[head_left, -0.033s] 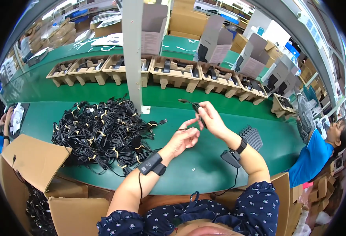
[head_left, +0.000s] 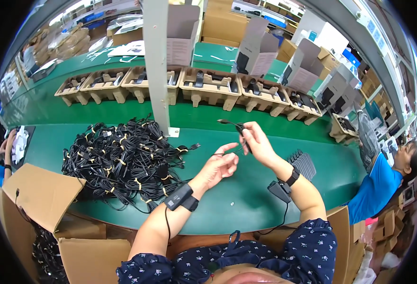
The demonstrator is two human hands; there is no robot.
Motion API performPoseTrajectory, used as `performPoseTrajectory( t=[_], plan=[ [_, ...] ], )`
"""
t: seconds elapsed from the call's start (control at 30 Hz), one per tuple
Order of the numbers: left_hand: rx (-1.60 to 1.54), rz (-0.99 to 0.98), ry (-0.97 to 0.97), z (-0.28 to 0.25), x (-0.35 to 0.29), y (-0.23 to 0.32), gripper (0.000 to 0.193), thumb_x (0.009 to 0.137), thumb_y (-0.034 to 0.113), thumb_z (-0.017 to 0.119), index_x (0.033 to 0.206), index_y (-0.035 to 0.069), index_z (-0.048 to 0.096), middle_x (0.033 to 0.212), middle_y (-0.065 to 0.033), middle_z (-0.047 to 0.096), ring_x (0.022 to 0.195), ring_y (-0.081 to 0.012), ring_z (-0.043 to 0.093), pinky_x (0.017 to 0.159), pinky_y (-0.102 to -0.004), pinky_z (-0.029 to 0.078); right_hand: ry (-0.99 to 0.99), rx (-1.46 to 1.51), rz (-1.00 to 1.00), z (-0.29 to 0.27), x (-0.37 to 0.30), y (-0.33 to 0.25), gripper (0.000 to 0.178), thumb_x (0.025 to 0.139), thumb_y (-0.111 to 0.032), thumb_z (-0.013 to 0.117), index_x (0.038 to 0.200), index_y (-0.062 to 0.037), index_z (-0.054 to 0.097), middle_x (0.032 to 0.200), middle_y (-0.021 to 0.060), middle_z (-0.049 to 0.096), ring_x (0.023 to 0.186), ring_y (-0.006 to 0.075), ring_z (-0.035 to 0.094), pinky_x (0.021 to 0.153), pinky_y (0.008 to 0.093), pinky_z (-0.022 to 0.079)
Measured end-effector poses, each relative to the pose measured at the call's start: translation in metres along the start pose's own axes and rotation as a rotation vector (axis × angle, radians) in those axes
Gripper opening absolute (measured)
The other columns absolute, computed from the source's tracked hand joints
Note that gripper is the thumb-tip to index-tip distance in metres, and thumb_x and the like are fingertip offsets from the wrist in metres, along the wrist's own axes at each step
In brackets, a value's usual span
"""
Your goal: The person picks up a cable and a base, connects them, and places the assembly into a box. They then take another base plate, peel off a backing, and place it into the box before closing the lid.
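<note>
My right hand [head_left: 256,143] is raised over the green table, its fingers pinched on a small coiled black cable [head_left: 241,128]. One end of that cable, with its plug, sticks out to the left. A strand runs from the coil across to my left hand [head_left: 218,169], passing between its loosely curled fingers, just left of and below the right hand. On the table to the left lies a large heap of black cables [head_left: 118,161], many bound with pale ties. A dark grey ribbed piece [head_left: 302,164] rests right of my right wrist.
Brown moulded trays [head_left: 210,90] holding black parts line a green ledge behind the table. A grey metal post [head_left: 157,66] rises before them. Open cardboard boxes [head_left: 42,189] flank me; the left one holds more cables. A person in blue [head_left: 376,184] is at right, another person's arm at far left.
The view has shifted very slightly. My right hand and the cable end have moved a little to the right; the grip looks the same.
</note>
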State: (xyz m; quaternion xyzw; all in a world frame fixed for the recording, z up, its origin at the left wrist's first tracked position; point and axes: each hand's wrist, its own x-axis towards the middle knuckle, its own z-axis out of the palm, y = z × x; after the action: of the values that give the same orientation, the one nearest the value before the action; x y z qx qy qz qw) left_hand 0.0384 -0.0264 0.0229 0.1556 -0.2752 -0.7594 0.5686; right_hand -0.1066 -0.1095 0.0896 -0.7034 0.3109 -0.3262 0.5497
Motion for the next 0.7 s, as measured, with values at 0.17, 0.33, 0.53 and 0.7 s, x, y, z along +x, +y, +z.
performPoseTrajectory(
  t=[0.17,0.33,0.53,0.7],
  plan=[
    [-0.069,0.067,0.112,-0.010,-0.001,0.001,0.020,0.094,0.025,0.048,0.098,0.005,0.051,0.070,-0.0021,0.048,0.053,-0.0093,0.039,0.041,-0.0189,0.028,0.040,-0.057,-0.007,-0.026,-0.025,-0.004,0.018,0.096,-0.020,0.042,0.106,-0.0048,0.041,0.077,0.0018,0.051,0.055,0.0066,0.044,0.048,0.0192,0.038],
    [0.155,-0.024,0.149,-0.003,0.000,-0.019,0.010,0.089,0.009,0.053,0.097,0.005,0.049,0.077,-0.0039,0.053,0.061,-0.0120,0.050,0.050,-0.0210,0.038,-0.101,-0.658,-0.307,-0.006,-0.046,0.005,0.018,0.088,-0.016,0.052,0.101,-0.0039,0.049,0.092,0.0132,0.056,0.085,0.0276,0.055,0.075,0.0351,0.046],
    [0.230,0.131,0.122,-0.002,0.000,-0.009,0.025,0.085,0.003,0.057,0.108,0.005,0.048,0.104,-0.0075,0.057,0.095,-0.0169,0.057,0.078,-0.0287,0.048,-0.049,-0.884,-0.414,0.012,-0.063,0.000,0.044,0.082,-0.014,0.061,0.122,-0.0074,0.043,0.122,0.0204,0.045,0.104,0.0364,0.049,0.087,0.0410,0.043],
    [0.298,0.076,0.140,-0.002,0.000,-0.023,0.026,0.085,-0.001,0.053,0.110,0.003,0.045,0.104,-0.0094,0.055,0.092,-0.0182,0.057,0.078,-0.0294,0.048,-0.207,-0.898,-0.366,-0.009,-0.057,0.016,0.051,0.083,-0.015,0.058,0.130,-0.0093,0.039,0.089,0.0133,0.056,0.084,0.0297,0.056,0.073,0.0384,0.047]
  ],
)
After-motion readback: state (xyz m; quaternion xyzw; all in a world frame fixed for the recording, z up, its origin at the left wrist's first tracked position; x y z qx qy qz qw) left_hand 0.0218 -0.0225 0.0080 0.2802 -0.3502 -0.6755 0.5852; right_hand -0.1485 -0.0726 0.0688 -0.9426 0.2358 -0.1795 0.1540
